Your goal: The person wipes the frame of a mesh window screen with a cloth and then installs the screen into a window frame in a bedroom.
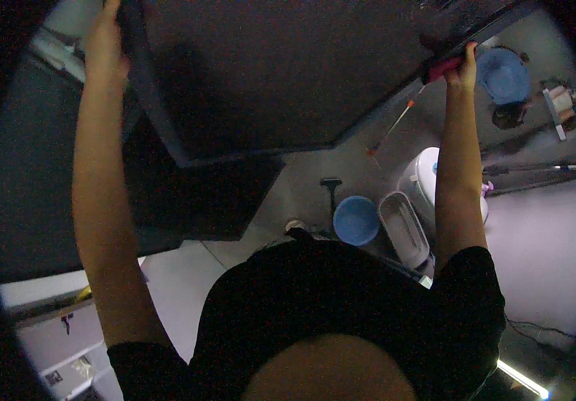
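Observation:
A large dark panel [268,80] in a flat frame fills the upper middle of the head view, tilted, with one corner pointing toward me. My left hand [106,50] is raised at the panel's left edge and closed on the frame; its fingertips are partly cut off by the top of the picture. On the right side, my right hand [463,70] is closed round a red pad-like thing [444,69] pressed against the panel's right edge. Dim light hides the exact kind of this red thing. Both arms are stretched far forward.
Below the panel stand a blue basin [356,220], a grey oblong tub [403,230] and a rounded white fixture [427,170]. A squeegee [331,187] and a thin orange-tipped stick [393,127] are nearby. Another blue basin [503,75] is far right. Dark panelling [41,180] lies left.

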A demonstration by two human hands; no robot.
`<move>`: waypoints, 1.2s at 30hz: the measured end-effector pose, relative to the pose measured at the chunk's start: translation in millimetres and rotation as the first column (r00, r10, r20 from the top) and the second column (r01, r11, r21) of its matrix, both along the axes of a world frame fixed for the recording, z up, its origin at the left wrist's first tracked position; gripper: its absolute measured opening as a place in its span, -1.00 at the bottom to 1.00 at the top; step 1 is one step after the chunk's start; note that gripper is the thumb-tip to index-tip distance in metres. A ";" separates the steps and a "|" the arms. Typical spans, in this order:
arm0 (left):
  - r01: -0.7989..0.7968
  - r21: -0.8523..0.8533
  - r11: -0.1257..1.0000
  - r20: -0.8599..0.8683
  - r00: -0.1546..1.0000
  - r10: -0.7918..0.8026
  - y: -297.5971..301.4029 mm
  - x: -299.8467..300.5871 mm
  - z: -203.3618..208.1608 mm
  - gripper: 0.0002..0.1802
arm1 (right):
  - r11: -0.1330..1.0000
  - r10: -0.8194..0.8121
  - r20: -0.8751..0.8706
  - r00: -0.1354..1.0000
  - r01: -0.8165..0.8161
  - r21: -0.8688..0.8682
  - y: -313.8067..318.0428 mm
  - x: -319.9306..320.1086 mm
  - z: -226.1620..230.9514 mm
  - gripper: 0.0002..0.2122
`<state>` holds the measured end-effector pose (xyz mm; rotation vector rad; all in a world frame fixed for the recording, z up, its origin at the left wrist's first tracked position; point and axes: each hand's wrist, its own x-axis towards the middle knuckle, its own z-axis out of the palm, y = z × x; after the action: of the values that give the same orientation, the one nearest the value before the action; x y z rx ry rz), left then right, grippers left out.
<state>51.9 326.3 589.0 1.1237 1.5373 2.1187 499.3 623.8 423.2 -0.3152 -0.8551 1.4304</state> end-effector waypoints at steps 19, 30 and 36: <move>-0.344 0.061 0.937 0.021 0.939 0.343 -59.7 23.9 17.1 -0.42 | 0.843 0.110 -0.023 0.994 -0.106 -0.528 -72.5 -84.0 -293.8 -0.59; -0.371 0.009 0.929 0.043 0.928 0.370 -130.4 -34.4 28.1 -0.41 | 0.916 0.144 0.721 -0.678 -0.185 -0.357 -228.9 -140.4 -343.5 -0.41; -0.306 0.054 0.950 0.065 0.951 0.303 -144.4 -52.5 14.6 -0.33 | 0.839 -0.168 0.491 -0.855 -0.386 -0.384 -202.9 -156.4 -316.3 -0.28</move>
<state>-0.6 181.9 603.6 0.8835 1.7228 2.3894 342.9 420.8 106.9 -1.7523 -3.3690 0.4718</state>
